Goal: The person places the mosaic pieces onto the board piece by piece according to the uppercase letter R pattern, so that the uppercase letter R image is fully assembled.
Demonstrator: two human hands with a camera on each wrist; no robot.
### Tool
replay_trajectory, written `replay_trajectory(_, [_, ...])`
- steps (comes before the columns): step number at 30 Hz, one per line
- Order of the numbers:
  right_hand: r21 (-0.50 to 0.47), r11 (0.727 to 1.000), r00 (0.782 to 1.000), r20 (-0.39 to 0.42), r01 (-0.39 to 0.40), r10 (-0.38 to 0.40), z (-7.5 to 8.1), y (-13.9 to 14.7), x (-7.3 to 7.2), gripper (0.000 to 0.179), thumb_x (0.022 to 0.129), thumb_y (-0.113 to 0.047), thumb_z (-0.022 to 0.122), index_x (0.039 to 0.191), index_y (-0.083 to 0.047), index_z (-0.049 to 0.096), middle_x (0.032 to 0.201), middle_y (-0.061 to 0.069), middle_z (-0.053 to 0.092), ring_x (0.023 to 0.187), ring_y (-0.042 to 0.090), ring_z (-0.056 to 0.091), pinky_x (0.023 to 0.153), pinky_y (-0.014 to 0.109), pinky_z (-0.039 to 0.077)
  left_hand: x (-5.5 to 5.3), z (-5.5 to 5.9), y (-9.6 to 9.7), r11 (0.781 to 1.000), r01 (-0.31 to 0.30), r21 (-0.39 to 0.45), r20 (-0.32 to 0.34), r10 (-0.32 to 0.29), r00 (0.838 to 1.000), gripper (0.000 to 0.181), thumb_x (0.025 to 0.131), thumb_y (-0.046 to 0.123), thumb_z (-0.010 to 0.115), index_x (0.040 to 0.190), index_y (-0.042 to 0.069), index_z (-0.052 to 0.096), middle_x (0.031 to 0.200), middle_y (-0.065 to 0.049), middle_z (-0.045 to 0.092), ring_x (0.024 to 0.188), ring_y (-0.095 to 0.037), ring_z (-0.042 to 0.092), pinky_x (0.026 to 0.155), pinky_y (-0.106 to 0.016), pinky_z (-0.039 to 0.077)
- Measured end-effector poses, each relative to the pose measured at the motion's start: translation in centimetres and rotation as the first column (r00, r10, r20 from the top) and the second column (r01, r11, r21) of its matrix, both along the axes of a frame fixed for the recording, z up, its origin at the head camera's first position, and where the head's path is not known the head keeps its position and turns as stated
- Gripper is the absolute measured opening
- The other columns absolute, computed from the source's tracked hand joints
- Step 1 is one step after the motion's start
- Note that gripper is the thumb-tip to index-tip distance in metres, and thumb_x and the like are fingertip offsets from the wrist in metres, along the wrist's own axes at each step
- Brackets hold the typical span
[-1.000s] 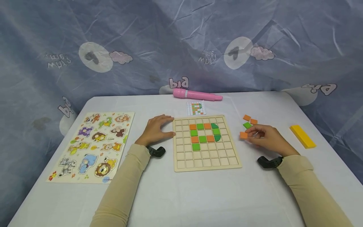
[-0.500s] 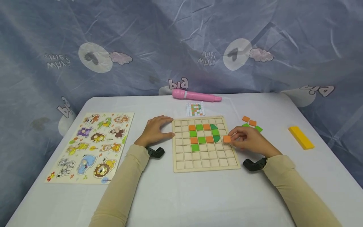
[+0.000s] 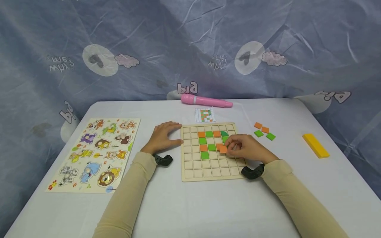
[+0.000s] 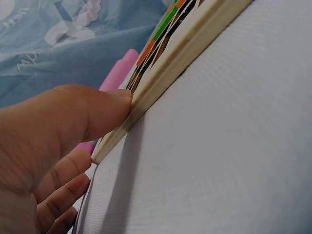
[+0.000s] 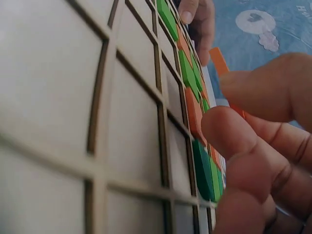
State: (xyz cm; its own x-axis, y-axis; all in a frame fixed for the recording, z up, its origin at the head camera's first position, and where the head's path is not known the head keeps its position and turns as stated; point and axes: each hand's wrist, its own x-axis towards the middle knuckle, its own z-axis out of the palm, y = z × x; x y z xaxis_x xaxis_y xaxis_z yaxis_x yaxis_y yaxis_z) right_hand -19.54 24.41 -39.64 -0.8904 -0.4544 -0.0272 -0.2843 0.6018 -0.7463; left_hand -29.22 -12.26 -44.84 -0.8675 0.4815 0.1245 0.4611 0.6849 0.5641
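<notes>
My right hand [image 3: 248, 147] pinches an orange square tile [image 3: 223, 149] between thumb and fingers over the wooden grid board [image 3: 217, 172]. In the right wrist view the same tile [image 5: 218, 60] pokes out past the fingertips, above the board. Several orange and green tiles sit in the cells, among them a green square [image 3: 204, 155] and a dark green rounded piece [image 3: 224, 133]. My right fingers hide part of the pattern's right side. My left hand [image 3: 162, 138] touches the board's left edge with spread thumb and fingertips; the thumb [image 4: 109, 109] lies against the rim in the left wrist view.
Loose tiles, two orange and two green [image 3: 270, 136], lie right of the board. Further right is a yellow block [image 3: 316, 145]. A pattern card [image 3: 204, 115] and a pink pen-like stick [image 3: 206, 100] lie behind the board. An animal puzzle board [image 3: 98, 155] lies at left.
My right hand has carried the orange tile leftward from beside the loose tiles to over the board, uncovering the green loose tiles. The left hand stays at the board's edge.
</notes>
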Motion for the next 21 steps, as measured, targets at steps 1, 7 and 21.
replay_trajectory(1, [0.002, 1.000, 1.000, 0.003, -0.006, 0.006, -0.1, -0.2, -0.1, 0.019, 0.093, -0.007, 0.082, 0.111, -0.004, 0.075, 0.088, -0.003, 0.074, 0.068, 0.012, 0.058, 0.065, 0.024, 0.048, 0.0, 0.0, 0.0, 1.000, 0.001, -0.002, 0.000, -0.001, 1.000, 0.076, 0.088, 0.043, 0.083, 0.155, 0.014, 0.061, 0.161, -0.010, 0.055, 0.159, -0.033, 0.036, 0.129, -0.055, 0.022])
replay_trajectory(7, [0.014, 0.998, 0.998, 0.002, -0.066, 0.066, -0.3, -1.7, -0.5, 0.020, 0.094, -0.010, 0.084, 0.110, -0.002, 0.076, 0.089, -0.006, 0.074, 0.069, 0.011, 0.060, 0.067, 0.024, 0.051, 0.0, 0.1, 0.0, 1.000, 0.001, -0.006, -0.006, -0.001, 1.000, 0.076, 0.088, 0.043, 0.083, 0.155, 0.014, 0.061, 0.161, -0.009, 0.056, 0.158, -0.033, 0.036, 0.129, -0.055, 0.022])
replay_trajectory(21, [0.074, 0.992, 0.994, -0.007, -0.106, 0.106, 0.0, -3.5, -0.7, 0.014, 0.090, -0.007, 0.082, 0.103, -0.006, 0.075, 0.083, -0.006, 0.069, 0.067, 0.011, 0.054, 0.068, 0.025, 0.048, 0.1, 0.2, 0.0, 1.000, 0.002, -0.011, -0.012, -0.002, 1.000, 0.073, 0.090, 0.042, 0.081, 0.154, 0.013, 0.061, 0.160, -0.010, 0.056, 0.158, -0.034, 0.037, 0.129, -0.057, 0.022])
